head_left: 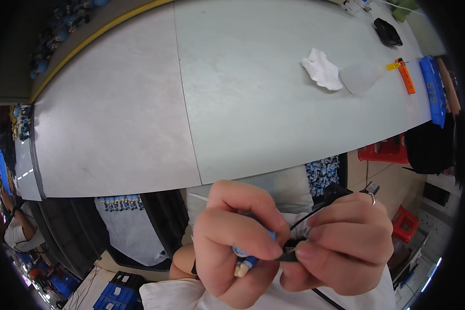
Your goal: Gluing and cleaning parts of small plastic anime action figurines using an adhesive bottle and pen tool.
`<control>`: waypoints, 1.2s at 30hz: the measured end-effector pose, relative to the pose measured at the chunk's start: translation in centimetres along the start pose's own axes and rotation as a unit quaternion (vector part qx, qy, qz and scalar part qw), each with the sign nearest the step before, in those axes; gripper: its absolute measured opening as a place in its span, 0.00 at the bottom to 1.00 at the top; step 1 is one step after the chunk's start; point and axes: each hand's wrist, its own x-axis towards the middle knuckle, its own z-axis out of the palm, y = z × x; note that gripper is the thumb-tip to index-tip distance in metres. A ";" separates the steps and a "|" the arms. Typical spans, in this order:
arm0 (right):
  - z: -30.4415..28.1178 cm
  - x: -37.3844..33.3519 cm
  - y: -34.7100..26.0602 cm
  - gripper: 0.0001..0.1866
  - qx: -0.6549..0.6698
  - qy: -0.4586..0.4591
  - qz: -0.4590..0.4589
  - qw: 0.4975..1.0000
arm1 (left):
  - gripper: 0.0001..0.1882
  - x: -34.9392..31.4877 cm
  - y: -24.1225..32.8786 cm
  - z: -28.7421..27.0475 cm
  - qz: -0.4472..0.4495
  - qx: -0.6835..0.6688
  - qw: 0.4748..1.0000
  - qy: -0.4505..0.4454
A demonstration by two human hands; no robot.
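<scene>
While the left hand curls around a small blue figure, its fingers closed about it with the pale feet poking out below, the right hand sits just beside it, its thumb and forefinger pinching a small dark piece next to the left thumb's tip; whether that piece touches the figure I cannot tell; a ring shows on a right-hand finger, and a thin black cord runs near the right hand. Figure and hands are held over the person's lap, in front of the near edge of the tabletop; on the tabletop's right part, a crumpled white cloth lies beside a translucent bottle with a yellow tip, the tip close to an orange tool; a blue packet lies by the right end, a black object farther back; below the near edge, many little blue figures fill a bin, and more form a row farther left.
</scene>
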 end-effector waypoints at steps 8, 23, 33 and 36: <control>-0.3 0.1 -0.5 0.11 -0.013 -0.009 0.020 1.000 | 0.19 -0.3 0.8 1.1 -0.007 0.034 0.999 0.040; -0.4 0.1 -1.2 0.11 -0.007 -0.038 0.068 0.997 | 0.19 0.2 2.3 2.9 -0.157 0.109 0.950 0.248; 0.3 -0.4 -0.8 0.11 0.001 0.002 0.043 0.999 | 0.17 0.1 2.4 3.2 -0.106 0.073 0.969 0.212; 0.3 -0.3 -0.9 0.11 -0.009 0.001 0.047 0.999 | 0.19 -0.1 2.7 3.4 -0.152 0.071 0.948 0.272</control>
